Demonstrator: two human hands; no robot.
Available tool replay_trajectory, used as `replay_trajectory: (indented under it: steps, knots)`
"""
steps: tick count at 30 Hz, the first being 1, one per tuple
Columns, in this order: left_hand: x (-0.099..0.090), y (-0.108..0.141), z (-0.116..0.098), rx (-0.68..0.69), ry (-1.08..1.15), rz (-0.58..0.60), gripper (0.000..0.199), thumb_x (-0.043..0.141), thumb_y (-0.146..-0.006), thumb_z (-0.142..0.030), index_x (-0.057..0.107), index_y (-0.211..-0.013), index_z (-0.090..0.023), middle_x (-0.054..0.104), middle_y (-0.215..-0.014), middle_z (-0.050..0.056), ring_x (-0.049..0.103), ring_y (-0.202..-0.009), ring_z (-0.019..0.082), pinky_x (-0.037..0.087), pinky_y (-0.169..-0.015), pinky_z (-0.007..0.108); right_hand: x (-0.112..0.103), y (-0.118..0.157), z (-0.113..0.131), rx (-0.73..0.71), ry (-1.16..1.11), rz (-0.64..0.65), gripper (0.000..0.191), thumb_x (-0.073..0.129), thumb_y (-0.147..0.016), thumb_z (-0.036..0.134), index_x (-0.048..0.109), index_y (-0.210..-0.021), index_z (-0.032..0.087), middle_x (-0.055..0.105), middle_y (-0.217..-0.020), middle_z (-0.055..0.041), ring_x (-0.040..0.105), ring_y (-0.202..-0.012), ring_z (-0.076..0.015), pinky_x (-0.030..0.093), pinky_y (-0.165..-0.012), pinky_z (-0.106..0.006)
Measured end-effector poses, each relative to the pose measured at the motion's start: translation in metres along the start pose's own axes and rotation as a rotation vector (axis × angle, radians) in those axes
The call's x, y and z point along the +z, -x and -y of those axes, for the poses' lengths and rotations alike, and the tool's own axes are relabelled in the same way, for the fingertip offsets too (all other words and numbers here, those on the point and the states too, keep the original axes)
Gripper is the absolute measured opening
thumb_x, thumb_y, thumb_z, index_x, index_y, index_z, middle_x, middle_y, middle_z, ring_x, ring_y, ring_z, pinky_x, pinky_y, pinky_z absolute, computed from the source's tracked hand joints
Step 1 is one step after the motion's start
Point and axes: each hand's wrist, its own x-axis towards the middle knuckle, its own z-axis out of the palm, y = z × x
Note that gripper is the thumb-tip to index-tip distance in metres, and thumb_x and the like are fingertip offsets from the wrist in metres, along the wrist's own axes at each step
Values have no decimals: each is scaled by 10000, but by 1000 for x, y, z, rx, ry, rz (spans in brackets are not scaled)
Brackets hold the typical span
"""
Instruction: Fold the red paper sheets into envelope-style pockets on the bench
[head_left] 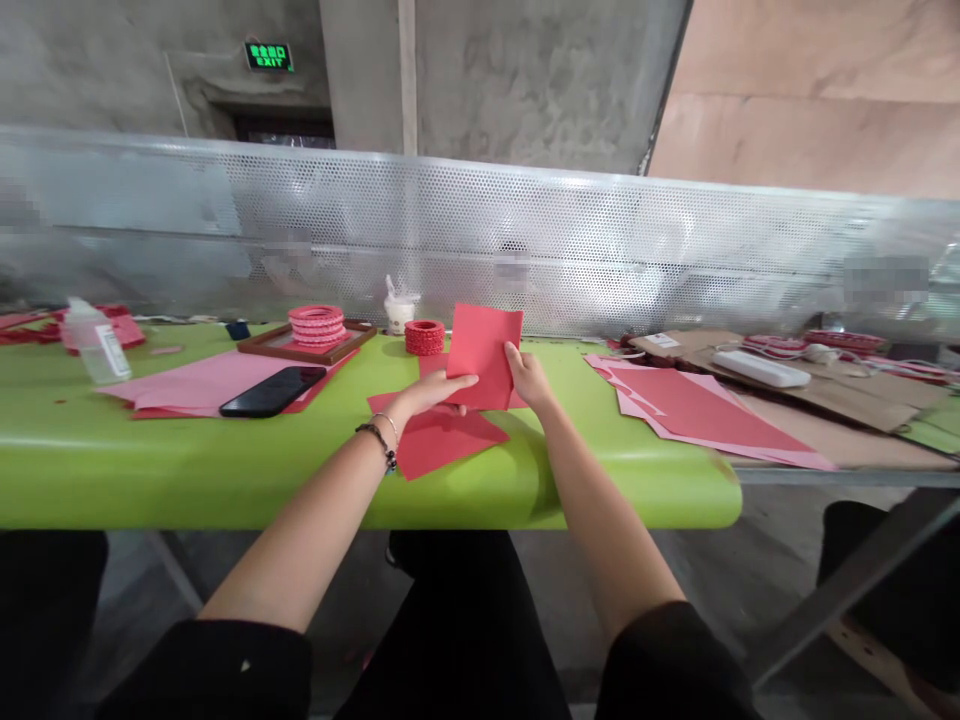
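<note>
Holding a red sheet in both hands, pretty much upright, over the green tabletop. Clamping the lower left part with the left hand, thumb on the near face and fingers mostly tucked behind. Pinching the right edge with the right hand, thumb in front, fingers hidden at the back. Got more loose red sheets right underneath. Spotting a red ring stack just past those, then a small white cup with a white stick poking out; can't make out the contents. Over left, got a brown tray bearing a pink-and-red ring stack, near a black phone lying on pink and red paper. Further left, seeing a see-through bottle with a label, can't judge the fill level.
</note>
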Motion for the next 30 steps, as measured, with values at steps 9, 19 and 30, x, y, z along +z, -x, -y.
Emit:
replay_trajectory:
  steps: [9, 19, 30]
  knots:
    - [1, 1, -3, -3, 26, -22, 296, 646, -711, -348, 646, -944, -166, 668, -889, 45, 600, -639, 148, 513, -596, 288, 0, 4, 3, -8, 13, 82, 505, 454, -799, 549, 406, -453, 184, 444, -450, 18, 414, -416, -93, 324, -442, -235]
    - [-4, -9, 7, 89, 56, -26, 262, 623, -724, -390, 642, -857, -165, 665, -783, 33, 577, -607, 136, 470, -571, 244, 2, 5, 2, -40, 17, 100, 562, 462, -770, 598, 326, -393, 203, 369, -363, 38, 326, -331, -66, 264, -364, -223]
    - [-5, -10, 6, 110, 137, -114, 241, 607, -738, -359, 628, -897, -179, 650, -958, 45, 577, -662, 116, 478, -551, 218, 3, 6, -1, -89, 50, 167, 587, 403, -825, 568, 418, -382, 183, 438, -353, 20, 398, -325, -72, 344, -413, -215]
